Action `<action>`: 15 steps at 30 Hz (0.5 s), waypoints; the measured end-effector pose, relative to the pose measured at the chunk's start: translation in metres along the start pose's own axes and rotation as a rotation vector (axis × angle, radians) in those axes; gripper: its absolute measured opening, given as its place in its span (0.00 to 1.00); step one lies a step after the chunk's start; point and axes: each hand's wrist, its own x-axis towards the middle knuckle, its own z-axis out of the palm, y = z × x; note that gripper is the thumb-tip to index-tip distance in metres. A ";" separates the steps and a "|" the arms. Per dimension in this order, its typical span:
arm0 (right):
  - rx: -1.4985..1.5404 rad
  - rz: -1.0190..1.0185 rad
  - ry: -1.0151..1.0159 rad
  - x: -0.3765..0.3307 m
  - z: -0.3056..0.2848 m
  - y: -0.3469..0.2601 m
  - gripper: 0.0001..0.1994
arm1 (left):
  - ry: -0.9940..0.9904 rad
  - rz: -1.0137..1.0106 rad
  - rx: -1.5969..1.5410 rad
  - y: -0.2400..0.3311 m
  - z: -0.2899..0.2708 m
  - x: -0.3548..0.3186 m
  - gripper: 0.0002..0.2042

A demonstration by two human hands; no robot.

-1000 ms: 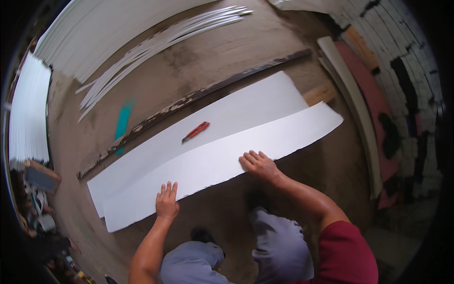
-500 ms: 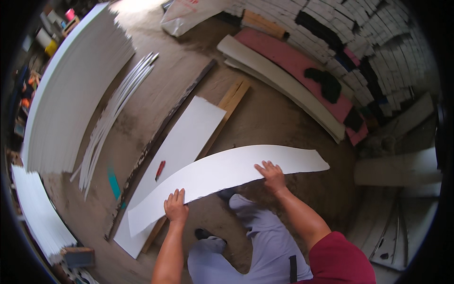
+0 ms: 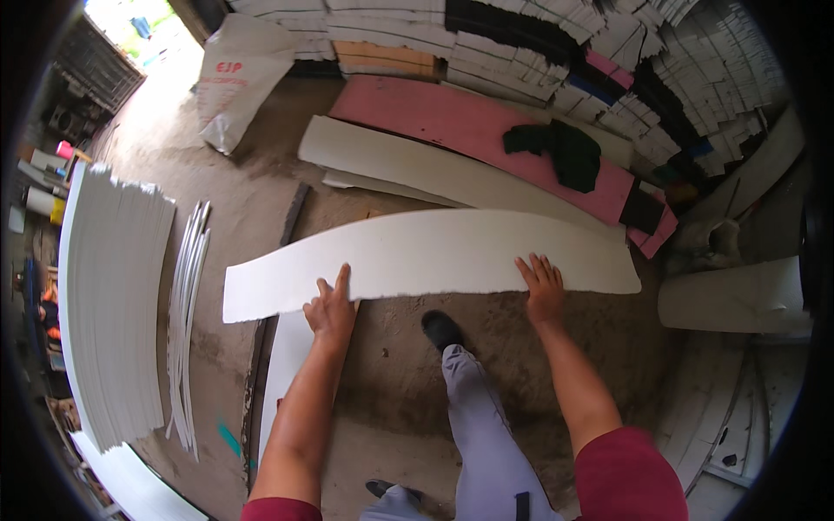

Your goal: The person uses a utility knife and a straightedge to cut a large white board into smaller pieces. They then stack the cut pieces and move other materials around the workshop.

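Observation:
A long white foam sheet (image 3: 434,256) is lifted off the floor and held flat in front of me. My left hand (image 3: 331,308) grips its near edge toward the left end. My right hand (image 3: 543,286) grips the same edge further right, fingers spread on top of the sheet. Below it, a second white sheet (image 3: 287,369) lies on the dirt floor beside a long dark wooden strip (image 3: 261,347). My dark shoe (image 3: 441,330) steps forward under the held sheet.
A thick stack of white sheets (image 3: 109,304) stands at the left, with thin white strips (image 3: 187,321) beside it. A pink board (image 3: 486,130) with a dark cloth (image 3: 560,149), white boards and a white sack (image 3: 239,78) lie ahead. Stacked panels (image 3: 608,43) fill the back.
I lifted the white sheet off the one beneath it and turned right while carrying it. The view swung from the cutting spot toward the pink board and stacked panels.

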 end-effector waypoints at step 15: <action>-0.177 0.126 -0.019 0.150 0.231 0.176 0.37 | 0.216 0.179 0.175 0.198 0.067 0.323 0.37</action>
